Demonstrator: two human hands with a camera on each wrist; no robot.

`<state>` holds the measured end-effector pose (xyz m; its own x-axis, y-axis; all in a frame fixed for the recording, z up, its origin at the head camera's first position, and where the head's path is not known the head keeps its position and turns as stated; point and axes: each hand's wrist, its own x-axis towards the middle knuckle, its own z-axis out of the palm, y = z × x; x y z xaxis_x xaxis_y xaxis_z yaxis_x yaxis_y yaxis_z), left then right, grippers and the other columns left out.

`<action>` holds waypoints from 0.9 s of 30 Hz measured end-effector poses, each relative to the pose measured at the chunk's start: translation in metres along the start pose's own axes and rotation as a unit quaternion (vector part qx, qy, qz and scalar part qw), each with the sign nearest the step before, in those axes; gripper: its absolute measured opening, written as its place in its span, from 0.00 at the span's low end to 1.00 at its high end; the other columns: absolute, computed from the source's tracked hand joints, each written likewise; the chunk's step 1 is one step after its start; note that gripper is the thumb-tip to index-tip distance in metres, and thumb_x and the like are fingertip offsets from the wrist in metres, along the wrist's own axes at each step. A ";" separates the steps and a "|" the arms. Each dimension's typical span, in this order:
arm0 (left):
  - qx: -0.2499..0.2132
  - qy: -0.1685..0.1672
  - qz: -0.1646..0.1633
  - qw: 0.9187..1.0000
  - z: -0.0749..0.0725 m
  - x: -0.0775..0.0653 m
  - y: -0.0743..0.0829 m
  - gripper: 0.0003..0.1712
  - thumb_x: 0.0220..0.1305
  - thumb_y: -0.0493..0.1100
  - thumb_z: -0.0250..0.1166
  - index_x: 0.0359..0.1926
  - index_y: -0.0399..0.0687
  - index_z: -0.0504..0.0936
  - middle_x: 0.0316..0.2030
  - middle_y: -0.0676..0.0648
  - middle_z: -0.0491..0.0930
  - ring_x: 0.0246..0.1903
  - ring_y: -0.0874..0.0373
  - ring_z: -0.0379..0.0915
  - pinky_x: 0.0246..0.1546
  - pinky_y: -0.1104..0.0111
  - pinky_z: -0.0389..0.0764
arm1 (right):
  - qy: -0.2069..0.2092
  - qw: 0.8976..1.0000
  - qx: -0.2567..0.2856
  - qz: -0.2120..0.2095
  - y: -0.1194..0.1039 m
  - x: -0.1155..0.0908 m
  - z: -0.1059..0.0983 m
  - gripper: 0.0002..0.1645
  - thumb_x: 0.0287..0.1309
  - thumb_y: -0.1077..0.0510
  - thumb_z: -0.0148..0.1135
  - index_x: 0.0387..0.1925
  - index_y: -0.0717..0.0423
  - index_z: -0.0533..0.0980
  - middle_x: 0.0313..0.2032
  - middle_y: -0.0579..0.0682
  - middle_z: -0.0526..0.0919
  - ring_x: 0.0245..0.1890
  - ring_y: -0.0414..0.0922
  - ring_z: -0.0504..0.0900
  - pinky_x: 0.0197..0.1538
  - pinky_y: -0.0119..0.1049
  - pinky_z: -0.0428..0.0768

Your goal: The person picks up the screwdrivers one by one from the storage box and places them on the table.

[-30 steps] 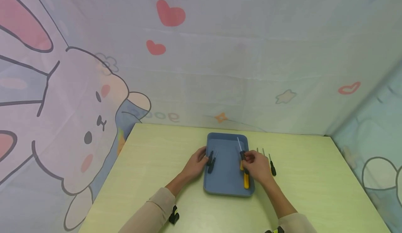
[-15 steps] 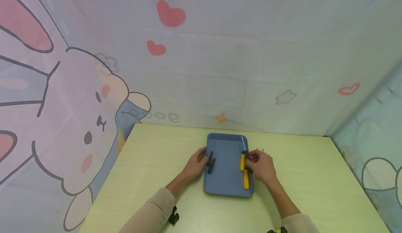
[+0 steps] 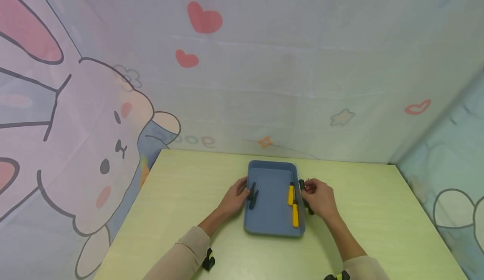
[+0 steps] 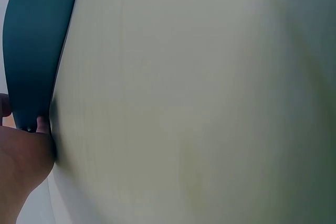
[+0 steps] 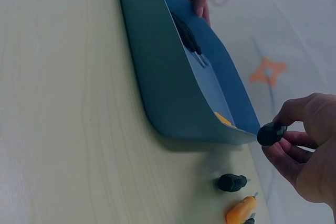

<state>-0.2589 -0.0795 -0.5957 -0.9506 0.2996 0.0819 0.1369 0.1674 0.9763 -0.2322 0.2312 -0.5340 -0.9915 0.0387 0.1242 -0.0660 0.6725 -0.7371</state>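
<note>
My left hand [image 3: 233,199] grips the left wall of a blue-grey tray [image 3: 270,228], thumb over the rim. In the left wrist view, the tray wall [image 4: 39,45] rises beside that hand. My right hand [image 3: 319,197] pinches a black-handled screwdriver [image 5: 270,134] just outside the tray's right rim, its thin shaft pointing away. Inside the tray, a yellow screwdriver [image 3: 291,195] and a second yellow screwdriver [image 3: 295,216] lie along the right wall. Two small black screwdrivers [image 3: 254,199] lie at the left, near my left thumb.
On the pale wooden table [image 3: 378,213], right of the tray, lie a black-handled screwdriver [image 5: 232,182] and an orange-yellow screwdriver [image 5: 241,211], with another black handle [image 5: 250,220] beyond. A printed cloth [image 3: 264,82] hangs behind the table's far edge.
My right hand has carried the black screwdriver rightward, from over the tray's right side to just past its rim. The left hand and tray stay where they were.
</note>
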 end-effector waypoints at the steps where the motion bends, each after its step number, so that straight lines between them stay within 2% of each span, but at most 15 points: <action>1: 0.000 0.000 0.001 1.000 0.000 0.000 0.000 0.32 0.82 0.34 0.50 0.80 0.28 0.55 0.79 0.28 0.57 0.78 0.35 0.55 0.79 0.47 0.59 | 0.002 1.000 0.000 0.000 0.001 0.000 -0.001 0.18 0.60 0.64 0.68 0.50 0.69 0.82 0.40 0.58 0.86 0.39 0.52 0.86 0.47 0.47 0.88; 10: 0.009 -0.003 -0.002 1.000 -0.001 -0.002 0.000 0.33 0.82 0.36 0.51 0.81 0.31 0.56 0.79 0.31 0.59 0.79 0.38 0.56 0.79 0.51 0.61 | -0.003 1.000 -0.001 0.017 0.005 0.000 -0.009 0.18 0.62 0.64 0.67 0.52 0.69 0.81 0.42 0.59 0.87 0.41 0.52 0.86 0.44 0.43 0.88; 18: 0.007 -0.002 0.002 1.000 0.000 -0.001 -0.001 0.33 0.82 0.35 0.51 0.80 0.30 0.56 0.79 0.30 0.59 0.78 0.37 0.56 0.79 0.50 0.61 | 0.010 1.000 -0.007 0.011 0.015 0.001 -0.013 0.17 0.62 0.63 0.67 0.50 0.68 0.83 0.40 0.57 0.87 0.41 0.53 0.86 0.41 0.37 0.86; 27: -0.005 0.002 0.009 1.000 0.000 -0.001 -0.002 0.33 0.81 0.35 0.50 0.80 0.28 0.55 0.78 0.28 0.58 0.78 0.35 0.56 0.78 0.47 0.60 | 0.017 1.000 -0.010 0.012 0.022 0.003 -0.019 0.18 0.63 0.61 0.67 0.52 0.68 0.82 0.41 0.58 0.87 0.41 0.53 0.86 0.43 0.38 0.86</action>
<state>-0.2580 -0.0804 -0.5979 -0.9492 0.2982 0.1002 0.1512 0.1532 0.9766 -0.2345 0.2604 -0.5368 -0.9882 0.0805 0.1300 -0.0399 0.6851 -0.7274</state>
